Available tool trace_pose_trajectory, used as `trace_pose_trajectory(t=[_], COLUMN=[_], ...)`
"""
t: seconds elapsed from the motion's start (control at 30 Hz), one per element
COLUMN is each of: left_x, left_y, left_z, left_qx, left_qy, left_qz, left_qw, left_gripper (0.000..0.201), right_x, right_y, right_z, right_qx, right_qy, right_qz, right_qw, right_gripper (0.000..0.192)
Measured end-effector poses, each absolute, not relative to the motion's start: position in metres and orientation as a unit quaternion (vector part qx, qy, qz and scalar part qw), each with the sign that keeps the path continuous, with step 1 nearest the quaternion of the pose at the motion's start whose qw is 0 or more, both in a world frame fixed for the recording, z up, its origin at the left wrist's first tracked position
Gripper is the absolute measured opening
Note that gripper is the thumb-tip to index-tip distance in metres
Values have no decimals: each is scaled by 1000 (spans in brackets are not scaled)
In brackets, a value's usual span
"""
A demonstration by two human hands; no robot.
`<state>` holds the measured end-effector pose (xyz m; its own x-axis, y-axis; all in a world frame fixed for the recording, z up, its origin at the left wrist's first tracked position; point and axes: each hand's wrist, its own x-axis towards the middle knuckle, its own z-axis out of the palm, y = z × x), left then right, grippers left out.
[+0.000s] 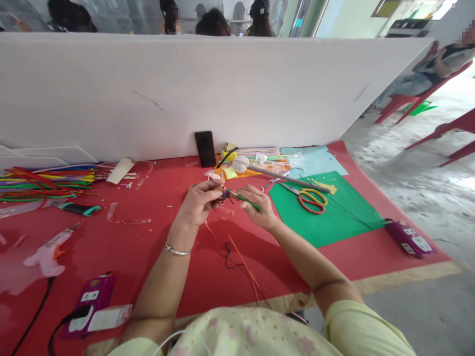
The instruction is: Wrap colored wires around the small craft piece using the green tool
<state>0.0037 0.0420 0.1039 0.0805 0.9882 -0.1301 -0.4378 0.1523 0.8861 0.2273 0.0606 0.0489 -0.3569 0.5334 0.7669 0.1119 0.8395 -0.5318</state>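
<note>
Between thumb and fingers, my left hand (202, 200) pinches a small dark piece of yarn work (225, 194). My right hand (259, 203) is closed round a crochet hook (248, 200) with a green handle, its metal tip at the dark piece. Orange yarn (243, 259) and a dark strand (227, 254) trail from the hands down over the red table cover. The fingers partly hide the small piece, so its shape is unclear.
Right of my hands, scissors (311, 200) lie on a green sheet (326, 227). A phone (205, 148) leans on the white partition (208, 89). Pipe cleaners (48, 183), a glue gun (50, 252) and a purple power strip (91, 301) lie left; another purple strip (410, 240) lies far right.
</note>
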Motion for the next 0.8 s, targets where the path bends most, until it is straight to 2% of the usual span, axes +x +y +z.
trace_pose_trajectory(t=[0.23,0.5,0.63,0.8], left_x=[4,8,11,9], left_y=[43,44,45,44], left_z=[102,96,94,96], left_qx=[314,322,288,276], left_qy=[379,388,384,382], left_qz=[545,560,547,536], left_qw=[678,657,686,701], left_gripper=[41,35,37,39], right_x=[219,211,205,212], right_y=[56,51,50,57], right_z=[54,50,47,44], right_qx=[-229,-269,-262,-222], right_qy=[-756,-706,-716,-769], right_qz=[297,354,320,210], right_qw=[537,551,562,562], right_gripper=[47,60,55,47])
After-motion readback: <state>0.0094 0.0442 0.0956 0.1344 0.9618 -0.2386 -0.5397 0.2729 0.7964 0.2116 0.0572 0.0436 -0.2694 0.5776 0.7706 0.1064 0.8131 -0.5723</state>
